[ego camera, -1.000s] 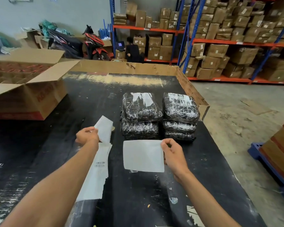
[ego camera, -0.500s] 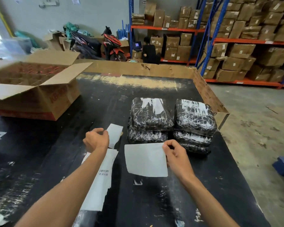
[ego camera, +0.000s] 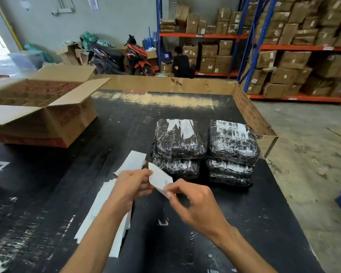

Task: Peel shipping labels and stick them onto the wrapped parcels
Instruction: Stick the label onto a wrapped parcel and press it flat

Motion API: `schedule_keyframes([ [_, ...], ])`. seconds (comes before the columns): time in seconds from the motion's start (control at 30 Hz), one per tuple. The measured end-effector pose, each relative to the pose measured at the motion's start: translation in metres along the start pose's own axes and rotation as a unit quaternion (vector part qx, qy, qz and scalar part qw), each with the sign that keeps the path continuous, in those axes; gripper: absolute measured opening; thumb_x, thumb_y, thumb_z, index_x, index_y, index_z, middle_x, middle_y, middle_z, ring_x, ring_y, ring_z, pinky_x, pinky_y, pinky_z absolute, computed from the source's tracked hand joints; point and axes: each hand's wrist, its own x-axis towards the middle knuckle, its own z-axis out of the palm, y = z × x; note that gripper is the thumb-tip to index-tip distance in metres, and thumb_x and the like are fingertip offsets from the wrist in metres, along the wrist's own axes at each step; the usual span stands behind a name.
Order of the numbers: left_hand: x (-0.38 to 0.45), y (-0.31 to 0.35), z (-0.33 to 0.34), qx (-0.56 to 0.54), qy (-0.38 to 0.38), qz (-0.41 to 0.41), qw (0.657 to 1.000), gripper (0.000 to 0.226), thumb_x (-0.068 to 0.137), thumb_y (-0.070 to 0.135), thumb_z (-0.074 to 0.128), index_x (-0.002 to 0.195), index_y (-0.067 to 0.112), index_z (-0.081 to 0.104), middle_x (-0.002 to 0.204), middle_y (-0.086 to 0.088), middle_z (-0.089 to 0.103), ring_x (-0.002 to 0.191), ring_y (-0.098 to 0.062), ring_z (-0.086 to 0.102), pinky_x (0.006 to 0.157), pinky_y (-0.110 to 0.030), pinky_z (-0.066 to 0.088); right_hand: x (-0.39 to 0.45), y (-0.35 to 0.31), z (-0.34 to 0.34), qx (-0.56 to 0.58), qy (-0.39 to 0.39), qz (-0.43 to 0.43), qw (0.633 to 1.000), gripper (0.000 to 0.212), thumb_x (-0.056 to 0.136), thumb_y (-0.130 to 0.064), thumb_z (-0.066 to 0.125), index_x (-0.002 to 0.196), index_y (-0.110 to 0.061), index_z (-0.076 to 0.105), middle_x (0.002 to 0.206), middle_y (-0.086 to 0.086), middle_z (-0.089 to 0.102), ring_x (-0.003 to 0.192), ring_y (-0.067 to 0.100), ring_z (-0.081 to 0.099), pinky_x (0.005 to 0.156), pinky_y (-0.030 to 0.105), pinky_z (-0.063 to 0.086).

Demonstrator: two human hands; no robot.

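Hands meet over the table point(ego camera: 185, 243), both forearms reaching in from the near edge and converging. The left hand point(ego camera: 132, 184) is curled, thumb and fingers pinching the left edge of a label point(ego camera: 159, 178); it also seems to hold the backing strip point(ego camera: 104, 209), which trails down under its wrist, though the exact hold is hidden. The right hand point(ego camera: 193, 201) is turned knuckles-up, its thumb and forefinger pinching the label's lower right corner while the other fingers bend loosely. The label is one small white sheet, tilted and slightly bowed between the two pinches, held above the table with faint print near its middle. The loose top of the strip point(ego camera: 132, 161) stands up just beyond the left hand. Just beyond the pinch sit the parcels point(ego camera: 203, 150), black bundles in shiny clear wrap, in two stacks side by side: the left stack point(ego camera: 178, 146) shows two, the right stack point(ego camera: 231, 152) three, five in all, with white patches on the top ones. Far left of the pinch stands one open box point(ego camera: 47, 123), flaps spread. Well beyond are racks point(ego camera: 283, 56) of cartons, a scooter point(ego camera: 138, 56) and a seated person point(ego camera: 182, 64).
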Motion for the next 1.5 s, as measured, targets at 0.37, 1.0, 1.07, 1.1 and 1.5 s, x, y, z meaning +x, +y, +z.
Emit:
schedule_keyframes([
  [0.37, -0.004, 0.055, 0.000, -0.012, -0.014, 0.266, 0.964, 0.009, 0.095, 0.017, 0.061, 0.098, 0.012, 0.068, 0.092, -0.006, 0.075, 0.078, -0.020, 0.069, 0.067, -0.035, 0.056, 0.011, 0.005, -0.029, -0.033, -0.109, -0.050, 0.992, 0.029, 0.091, -0.041, 0.067, 0.117, -0.028, 0.069, 0.129, -0.013, 0.063, 0.124, 0.007, 0.052, 0.108, 0.031, 0.035],
  [1.0, 0.077, 0.093, 0.048, 0.084, -0.130, 0.291, 0.944, 0.043, 0.075, -0.003, 0.080, 0.112, 0.010, 0.063, 0.100, -0.005, 0.070, 0.077, -0.015, 0.069, 0.068, -0.022, 0.056, 0.108, 0.081, -0.062, 0.326, 0.041, 0.404, 0.854, 0.026, 0.087, -0.002, 0.074, 0.113, -0.003, 0.069, 0.094, 0.011, 0.080, 0.077, 0.022, 0.076, 0.050, 0.023, 0.056],
  [1.07, 0.094, 0.098, 0.048, 0.097, -0.136, 0.280, 0.945, 0.047, 0.072, -0.005, 0.081, 0.113, 0.011, 0.063, 0.103, -0.006, 0.070, 0.078, -0.017, 0.068, 0.069, -0.023, 0.057, 0.121, 0.086, -0.059, 0.311, 0.034, 0.410, 0.857, 0.025, 0.087, -0.001, 0.074, 0.111, -0.001, 0.070, 0.095, 0.010, 0.080, 0.078, 0.024, 0.077, 0.052, 0.023, 0.057],
  [1.1, 0.104, 0.100, 0.048, 0.105, -0.138, 0.274, 0.946, 0.049, 0.071, -0.005, 0.082, 0.113, 0.011, 0.063, 0.104, -0.007, 0.070, 0.079, -0.019, 0.069, 0.070, -0.025, 0.057, 0.126, 0.089, -0.057, 0.303, 0.030, 0.411, 0.859, 0.022, 0.087, -0.001, 0.074, 0.108, -0.002, 0.070, 0.095, 0.010, 0.079, 0.078, 0.023, 0.077, 0.052, 0.022, 0.057],
  [1.5, 0.139, 0.099, 0.058, 0.199, -0.128, 0.267, 0.934, 0.060, 0.062, 0.001, 0.089, 0.114, 0.012, 0.061, 0.106, -0.006, 0.069, 0.091, -0.030, 0.071, 0.082, -0.042, 0.060, 0.142, 0.119, -0.042, 0.139, 0.008, 0.393, 0.909, 0.030, 0.081, -0.007, 0.082, 0.100, -0.021, 0.064, 0.078, 0.005, 0.079, 0.061, 0.036, 0.072, 0.048, 0.036, 0.057],
])
